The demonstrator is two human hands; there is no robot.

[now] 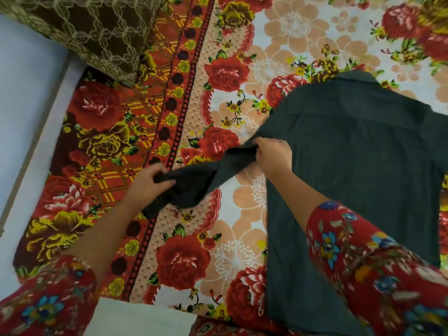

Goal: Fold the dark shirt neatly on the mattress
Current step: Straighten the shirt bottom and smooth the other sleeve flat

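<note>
— Dark shirt point(351, 166): where is it?
— Flat on the mattress point(184, 260), right side of the view, on the floral sheet. Collar point(356, 77) at the far end, hem near. Looks back-up; no buttons visible.
— Hands?
— Both clamped on the shirt's left-side sleeve point(206, 175). Left hand point(150, 181) pinches the cuff end, out left of the body panel. Right hand point(274, 154) grips the same sleeve close to the shoulder, at the body's left edge. Between them the sleeve hangs off the sheet, somewhat twisted and bunched.
— Step?
— My read: first sleeve fold. Body is laid out, nothing folded over it yet. The sleeve on the right runs out of frame, so I can't tell its state.
— Next move?
— Likely untwist the sleeve, pull it taut, then carry the cuff rightward over the back so the fold line sits at the shoulder. Right hand should pin that line while the left swings across. Soft fabric will probably drag the side panel unless it is held down.
— Obstacles?
— Brown patterned pillow point(84, 35) far left, well apart. Not in the way.
</note>
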